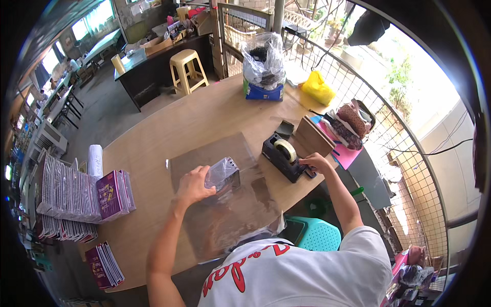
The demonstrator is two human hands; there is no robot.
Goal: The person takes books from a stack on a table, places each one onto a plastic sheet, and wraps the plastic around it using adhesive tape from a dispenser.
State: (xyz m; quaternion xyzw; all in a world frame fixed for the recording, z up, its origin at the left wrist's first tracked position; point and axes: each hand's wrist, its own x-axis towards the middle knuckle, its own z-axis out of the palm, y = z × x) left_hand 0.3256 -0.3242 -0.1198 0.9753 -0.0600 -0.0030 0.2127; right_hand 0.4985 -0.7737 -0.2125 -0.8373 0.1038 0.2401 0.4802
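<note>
My left hand [194,185] is closed on a small block wrapped in clear plastic [223,173], with dark marks along its far edge. What is inside the wrap is hard to make out. The block rests on a clear plastic sheet [209,215] spread over the table. To its right stands a black tape dispenser [292,171] carrying a roll of tape [285,151]. My right hand [316,163] is at the dispenser's near right end, its fingertips pinched together by the tape. The tape end between them is too small to see clearly.
Tall stacks of booklets [66,187] fill the table's left side, beside purple-covered booklets [113,195] and a smaller pile [105,263]. A wooden block [313,137], a yellow plastic bag [318,88] and a filled clear bag [263,69] stand farther back. A turquoise stool [319,235] is near me.
</note>
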